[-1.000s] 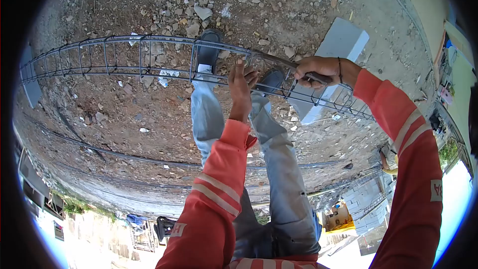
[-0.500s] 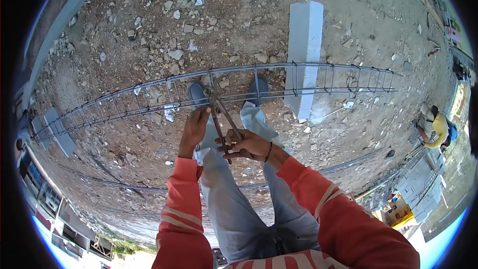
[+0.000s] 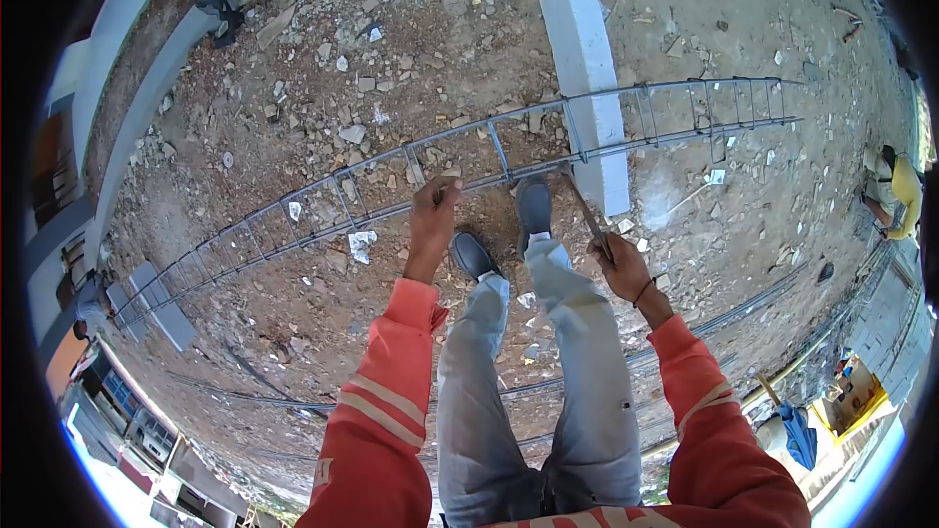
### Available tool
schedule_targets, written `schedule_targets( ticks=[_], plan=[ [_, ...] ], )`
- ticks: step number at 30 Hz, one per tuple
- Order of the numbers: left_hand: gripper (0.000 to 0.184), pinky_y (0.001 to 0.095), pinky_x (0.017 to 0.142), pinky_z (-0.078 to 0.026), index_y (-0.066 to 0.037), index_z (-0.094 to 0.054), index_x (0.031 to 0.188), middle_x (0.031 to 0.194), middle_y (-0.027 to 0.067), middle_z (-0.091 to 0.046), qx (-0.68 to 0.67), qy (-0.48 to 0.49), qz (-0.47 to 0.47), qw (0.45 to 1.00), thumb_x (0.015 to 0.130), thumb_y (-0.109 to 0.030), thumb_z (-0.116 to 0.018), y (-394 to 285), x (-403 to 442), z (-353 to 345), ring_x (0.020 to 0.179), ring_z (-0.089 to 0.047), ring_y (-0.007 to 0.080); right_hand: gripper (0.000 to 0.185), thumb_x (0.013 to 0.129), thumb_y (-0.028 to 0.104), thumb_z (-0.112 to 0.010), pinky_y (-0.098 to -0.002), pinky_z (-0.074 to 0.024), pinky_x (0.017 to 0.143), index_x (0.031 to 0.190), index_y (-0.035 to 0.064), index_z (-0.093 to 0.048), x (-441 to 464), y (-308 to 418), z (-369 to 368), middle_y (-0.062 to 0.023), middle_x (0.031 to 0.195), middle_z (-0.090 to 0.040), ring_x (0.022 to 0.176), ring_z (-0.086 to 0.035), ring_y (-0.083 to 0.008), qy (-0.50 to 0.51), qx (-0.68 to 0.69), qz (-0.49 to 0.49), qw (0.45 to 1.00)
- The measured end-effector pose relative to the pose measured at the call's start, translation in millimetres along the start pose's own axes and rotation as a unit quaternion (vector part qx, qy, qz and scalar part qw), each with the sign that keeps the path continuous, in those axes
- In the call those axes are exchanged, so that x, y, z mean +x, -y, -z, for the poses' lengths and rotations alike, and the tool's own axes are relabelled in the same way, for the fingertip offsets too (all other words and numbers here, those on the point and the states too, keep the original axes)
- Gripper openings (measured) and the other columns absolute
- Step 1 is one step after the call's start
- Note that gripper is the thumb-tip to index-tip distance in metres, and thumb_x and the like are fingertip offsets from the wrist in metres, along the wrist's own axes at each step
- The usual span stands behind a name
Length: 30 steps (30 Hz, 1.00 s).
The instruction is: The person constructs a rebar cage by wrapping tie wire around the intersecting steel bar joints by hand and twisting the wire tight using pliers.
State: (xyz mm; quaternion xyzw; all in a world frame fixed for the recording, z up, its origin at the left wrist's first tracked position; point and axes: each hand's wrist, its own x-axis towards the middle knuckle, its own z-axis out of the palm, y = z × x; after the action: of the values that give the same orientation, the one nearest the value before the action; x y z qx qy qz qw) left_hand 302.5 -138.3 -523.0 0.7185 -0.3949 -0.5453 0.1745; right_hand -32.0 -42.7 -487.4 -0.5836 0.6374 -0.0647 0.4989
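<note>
A long rebar cage [image 3: 499, 149], made of steel bars with square stirrups, stretches across the ground in front of my feet. My left hand [image 3: 433, 220] is at its near bar, with thumb and fingers pinched together; whether they hold the bar or a thin wire is hidden. In my right hand [image 3: 623, 266] is a pair of rusty pincers [image 3: 585, 213], gripped by the handles. Their head points up and left, close to the near bar beside the concrete block.
A pale concrete block [image 3: 593, 98] lies under the cage on the right, and grey slabs [image 3: 161, 305] lie under its left end. Stones and rubble [image 3: 352, 134] cover the ground. A person in yellow [image 3: 905, 198] crouches at far right; another person [image 3: 91, 303] is at far left.
My hands have moved apart. The pincers, earlier in front of me between both hands, are now off to the right in my right hand. My feet have shifted along the cage.
</note>
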Motion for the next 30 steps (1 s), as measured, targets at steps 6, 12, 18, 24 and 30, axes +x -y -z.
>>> schedule_targets(
  ticks=[6,12,18,24,30],
  plan=[
    [0.027,0.033,0.062,-0.045,-0.006,-0.072,0.102,0.073,0.0033,-0.064,-0.01,-0.077,0.013,0.997,0.091,-0.03,-0.069,37,49,-53,0.065,-0.056,0.0143,0.012,0.091,0.005,-0.057,-0.039,-0.051,0.075,0.1,0.0039,-0.064,53,-49,-11,-0.0123,0.089,-0.067,0.083,-0.066,-0.0294,0.021,0.073,-0.027,0.997],
    [0.025,0.0377,0.066,-0.052,-0.007,-0.071,0.099,0.076,0.0104,-0.069,0.078,-0.189,-0.208,0.957,0.086,-0.027,-0.073,23,106,-91,0.068,-0.067,0.0257,0.012,0.093,0.002,-0.055,-0.032,-0.0486,0.064,0.1,0.0044,-0.065,63,-106,-13,-0.0066,0.078,-0.062,0.067,-0.059,-0.0165,-0.007,0.103,-0.015,0.995],
    [0.018,0.0358,0.058,-0.049,-0.007,-0.071,0.095,0.064,0.0067,-0.063,0.162,-0.174,-0.243,0.94,0.083,-0.021,-0.073,18,138,-105,0.056,-0.059,0.021,0.012,0.093,0.003,-0.057,-0.0275,-0.0414,0.06,0.1,0.0033,-0.067,66,-130,-18,-0.0035,0.077,-0.055,0.063,-0.05,-0.0123,0.01,0.226,-0.017,0.974],
    [0.019,0.0347,0.057,-0.048,-0.008,-0.071,0.096,0.059,0.0053,-0.058,0.215,-0.12,-0.256,0.935,0.083,-0.022,-0.072,13,142,-91,0.052,-0.056,0.0182,0.012,0.084,0.0,-0.064,-0.0367,-0.0444,0.065,0.093,0.0053,-0.07,64,-154,-36,-0.0089,0.083,-0.056,0.071,-0.056,-0.0247,0.116,0.125,0.164,0.972],
    [0.032,0.0293,0.051,-0.035,-0.008,-0.068,0.109,0.063,-0.0048,-0.046,0.117,0.01,-0.263,0.957,0.099,-0.037,-0.057,-10,143,-65,0.055,-0.041,0.0091,0.018,0.085,0.017,-0.066,-0.0444,-0.0527,0.075,0.101,0.0144,-0.072,98,-195,-103,-0.0112,0.097,-0.063,0.09,-0.064,-0.0341,0.141,-0.058,0.24,0.959]
  ],
)
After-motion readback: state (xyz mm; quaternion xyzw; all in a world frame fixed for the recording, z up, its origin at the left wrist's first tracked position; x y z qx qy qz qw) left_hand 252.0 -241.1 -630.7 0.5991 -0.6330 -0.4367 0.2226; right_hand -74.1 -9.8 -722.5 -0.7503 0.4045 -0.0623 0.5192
